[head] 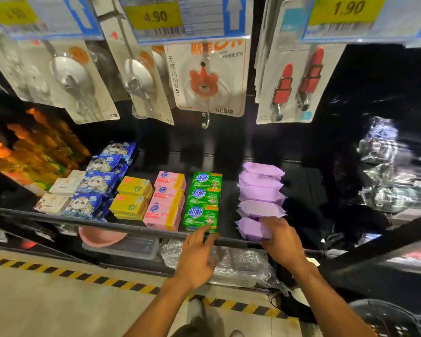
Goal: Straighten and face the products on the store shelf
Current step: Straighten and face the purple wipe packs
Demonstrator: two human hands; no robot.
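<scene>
A dark store shelf (136,231) holds rows of products running front to back. A row of purple packs (261,190) fills the right part. My right hand (281,239) grips the frontmost purple pack (249,228) at the shelf's front edge. Left of it stands a row of green soap packs (203,200). My left hand (197,256) reaches up with straight fingers, its fingertips touching the front green pack (199,216). Further left are pink soap packs (167,203), yellow soap boxes (131,197) and blue panda-print packs (95,186).
Carded hooks (207,79) and red clips (299,83) hang above under price tags (156,17). Orange packets (34,152) lie at far left, clear-wrapped goods (389,171) at right. A lower shelf holds a pink bowl (100,235) and plastic bags (233,263). Hazard tape (83,277) marks the floor.
</scene>
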